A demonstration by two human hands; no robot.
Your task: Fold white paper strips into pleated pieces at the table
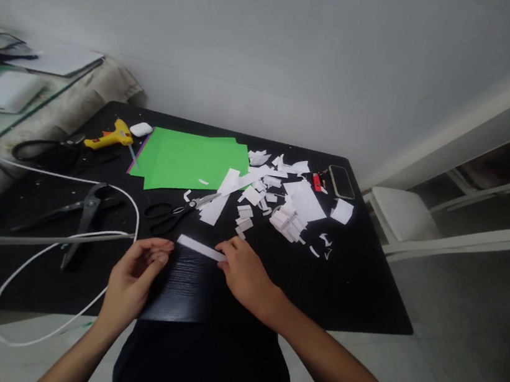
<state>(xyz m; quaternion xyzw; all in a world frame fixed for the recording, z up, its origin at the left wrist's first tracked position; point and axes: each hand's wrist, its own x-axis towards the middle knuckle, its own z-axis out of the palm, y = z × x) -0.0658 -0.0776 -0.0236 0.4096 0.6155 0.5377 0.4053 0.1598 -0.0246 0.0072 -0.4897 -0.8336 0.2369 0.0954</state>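
Observation:
A narrow white paper strip point(199, 247) lies near the front edge of the black table point(364, 293). My right hand point(244, 272) pinches the strip's right end, fingers closed on it. Just left of the strip's other end, my left hand point(136, 276) hovers with its fingers curled, and nothing in it that I can make out. Black-handled scissors point(176, 212) lie just behind the strip. Behind them lie green paper sheets point(188, 160) and a scatter of white paper scraps point(281, 204).
A yellow glue gun point(110, 136) and a white earbud case point(141, 129) sit at the back left. Large black shears point(78, 211) and a white cable point(60, 240) lie at left. A phone point(341, 182) and a small red object point(317, 182) lie at back right. A white stool point(402, 213) stands beside the table.

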